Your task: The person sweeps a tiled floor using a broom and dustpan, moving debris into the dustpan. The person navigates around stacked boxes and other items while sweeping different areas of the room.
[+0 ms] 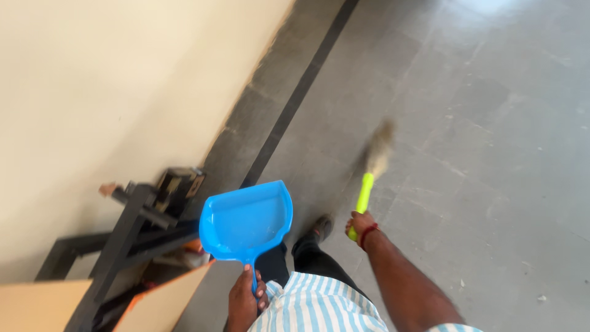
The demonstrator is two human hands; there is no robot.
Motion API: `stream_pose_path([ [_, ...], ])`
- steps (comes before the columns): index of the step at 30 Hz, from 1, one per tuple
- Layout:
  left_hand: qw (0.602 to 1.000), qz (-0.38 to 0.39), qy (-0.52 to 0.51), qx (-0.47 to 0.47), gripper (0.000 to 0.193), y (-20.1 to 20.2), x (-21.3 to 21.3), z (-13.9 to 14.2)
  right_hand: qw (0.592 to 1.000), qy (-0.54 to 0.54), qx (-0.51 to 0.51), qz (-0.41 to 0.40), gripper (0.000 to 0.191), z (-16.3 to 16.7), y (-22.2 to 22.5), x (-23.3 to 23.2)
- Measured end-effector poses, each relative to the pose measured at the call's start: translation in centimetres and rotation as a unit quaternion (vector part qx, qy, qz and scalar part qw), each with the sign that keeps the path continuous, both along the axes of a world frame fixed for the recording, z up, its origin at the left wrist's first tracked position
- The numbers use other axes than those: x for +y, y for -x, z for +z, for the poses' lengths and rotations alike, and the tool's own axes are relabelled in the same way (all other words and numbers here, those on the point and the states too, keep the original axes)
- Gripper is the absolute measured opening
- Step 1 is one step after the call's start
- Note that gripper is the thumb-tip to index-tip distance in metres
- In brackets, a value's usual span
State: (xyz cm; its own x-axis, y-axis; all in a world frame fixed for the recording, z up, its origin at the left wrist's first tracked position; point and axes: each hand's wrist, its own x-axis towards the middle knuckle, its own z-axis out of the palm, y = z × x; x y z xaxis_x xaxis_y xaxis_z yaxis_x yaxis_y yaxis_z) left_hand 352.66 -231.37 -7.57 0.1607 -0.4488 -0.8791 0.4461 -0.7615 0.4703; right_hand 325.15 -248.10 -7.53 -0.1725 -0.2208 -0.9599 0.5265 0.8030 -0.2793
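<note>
One blue dustpan [246, 222]; one broom [370, 172]; two hands.

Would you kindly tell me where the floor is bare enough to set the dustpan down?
The grey tiled floor lies open right of the broom in the right hand, and ahead between the dark floor stripe and the broom. It is crowded at lower left, where the black metal frame and boards stand by the wall, beside the blue dustpan in the left hand.

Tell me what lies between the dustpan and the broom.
Head view: a shoe and dark trouser leg on grey floor lie between dustpan and broom.
</note>
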Motion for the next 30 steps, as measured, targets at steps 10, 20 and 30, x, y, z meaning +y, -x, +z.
stream_pose_path([
  [10,0.994,-0.062,0.075,0.055,0.046,2.5,-16.1,3.9,0.973,0.039,0.057,0.219,0.072,7.7,-1.1,-3.7],
  [20,0.982,-0.143,0.082,0.087,0.042,0.1,-36.6,7.3,0.989,-0.039,-0.003,0.142,0.070,10.9,-6.3,-22.0],
  [30,0.977,-0.181,0.078,0.078,0.044,-3.6,-48.9,7.9,0.920,0.027,0.144,0.363,0.044,14.7,-8.1,-33.1],
])
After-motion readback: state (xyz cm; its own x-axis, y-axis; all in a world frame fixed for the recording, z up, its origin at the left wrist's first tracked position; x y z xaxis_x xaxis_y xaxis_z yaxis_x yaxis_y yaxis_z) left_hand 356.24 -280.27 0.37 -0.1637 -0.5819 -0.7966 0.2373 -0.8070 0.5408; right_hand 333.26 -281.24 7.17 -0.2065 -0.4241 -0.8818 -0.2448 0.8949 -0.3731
